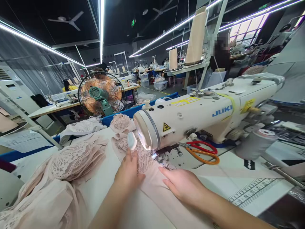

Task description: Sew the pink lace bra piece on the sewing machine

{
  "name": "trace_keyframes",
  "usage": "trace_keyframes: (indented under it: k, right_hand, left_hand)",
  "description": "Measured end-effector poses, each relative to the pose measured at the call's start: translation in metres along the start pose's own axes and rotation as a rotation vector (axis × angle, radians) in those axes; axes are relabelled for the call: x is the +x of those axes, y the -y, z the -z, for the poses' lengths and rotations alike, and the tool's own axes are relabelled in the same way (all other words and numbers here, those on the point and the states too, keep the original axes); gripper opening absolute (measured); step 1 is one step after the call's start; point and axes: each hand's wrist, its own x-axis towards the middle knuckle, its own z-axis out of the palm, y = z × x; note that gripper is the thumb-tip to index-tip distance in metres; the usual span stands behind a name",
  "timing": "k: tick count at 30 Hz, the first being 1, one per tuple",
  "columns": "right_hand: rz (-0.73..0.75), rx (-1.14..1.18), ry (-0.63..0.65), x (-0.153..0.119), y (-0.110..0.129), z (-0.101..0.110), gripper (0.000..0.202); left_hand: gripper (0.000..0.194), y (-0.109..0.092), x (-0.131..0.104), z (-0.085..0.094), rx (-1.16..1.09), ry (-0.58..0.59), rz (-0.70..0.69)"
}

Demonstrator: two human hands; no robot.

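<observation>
A white JUKI sewing machine (205, 117) stands on the white table (240, 168), its needle end at the centre. Pale pink lace fabric (145, 159) lies under the needle area. My left hand (130, 171) rests flat on that fabric just left of the needle, fingers pointing away. My right hand (183, 184) lies palm down on the same pink cloth, right of and nearer than the needle. Neither hand grips anything; both press on the cloth.
A heap of pink lace pieces (59, 171) covers the left of the table. Orange and red scissors (202, 151) lie beside the machine base. A fan (101, 93) stands behind. Thread cones (196, 36) and a person (220, 54) are farther back.
</observation>
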Motion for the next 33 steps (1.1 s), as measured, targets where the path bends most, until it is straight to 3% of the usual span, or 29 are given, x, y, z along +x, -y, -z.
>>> trace_keyframes:
  k: [9, 19, 23, 25, 28, 30, 33]
  right_hand:
    - [0.018, 0.008, -0.017, -0.001, -0.002, -0.002, 0.046]
    - [0.041, 0.052, -0.06, -0.004, -0.004, -0.005, 0.045]
    - [0.047, 0.042, -0.063, -0.004, -0.003, -0.004, 0.043]
    - [0.037, 0.029, -0.06, -0.003, -0.002, -0.003, 0.042]
    - [0.038, 0.039, -0.059, -0.003, 0.0, 0.0, 0.039]
    - [0.036, 0.061, -0.064, -0.005, -0.001, 0.0, 0.034]
    - [0.051, 0.08, -0.069, -0.013, -0.008, -0.002, 0.033]
  left_hand:
    - [0.079, 0.016, 0.013, -0.01, -0.042, -0.112, 0.002]
    - [0.056, 0.019, 0.018, -0.014, -0.064, -0.268, 0.005]
    - [0.043, 0.022, 0.023, -0.02, -0.05, -0.381, 0.014]
    - [0.038, 0.018, 0.02, -0.025, -0.083, -0.471, -0.087]
    - [0.036, 0.003, 0.009, -0.033, -0.186, -0.504, -0.521]
    - [0.033, -0.009, -0.002, -0.035, -0.195, -0.388, -0.763]
    - [0.031, -0.021, -0.012, -0.035, -0.118, -0.184, -0.803]
